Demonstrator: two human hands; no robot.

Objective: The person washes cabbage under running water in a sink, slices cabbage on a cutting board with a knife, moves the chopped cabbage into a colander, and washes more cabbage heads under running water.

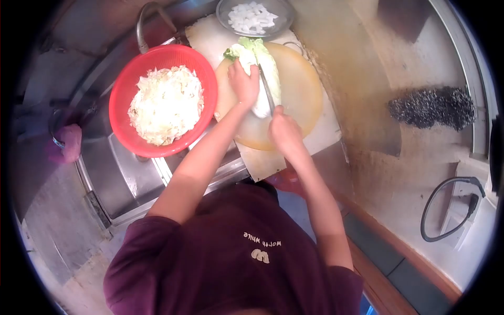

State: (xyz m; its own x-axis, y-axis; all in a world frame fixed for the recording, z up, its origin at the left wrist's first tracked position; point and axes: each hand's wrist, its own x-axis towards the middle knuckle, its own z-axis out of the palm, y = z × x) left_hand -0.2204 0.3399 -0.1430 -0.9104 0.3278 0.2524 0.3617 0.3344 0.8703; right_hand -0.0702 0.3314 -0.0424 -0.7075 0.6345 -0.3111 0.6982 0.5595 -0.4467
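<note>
A long pale napa cabbage [269,71] with green leaf tips lies lengthwise on a round yellowish cutting board [302,92]. My left hand [244,84] rests on the cabbage's left side, its fingers bent over the leaves; a small part of the fingertips is hard to make out. The handle of a knife [268,90] is gripped in my right hand [285,131], near the board's front. Its blade runs away from me along the cabbage, edge against or in it; how deep I cannot tell.
Left of the board, a red plastic colander [117,113] holds a heap of chopped cabbage [167,105] over a steel sink [123,168]. Behind the board stands a metal bowl [286,21] with white cut pieces [252,18]. A black cable [428,215] hangs at right.
</note>
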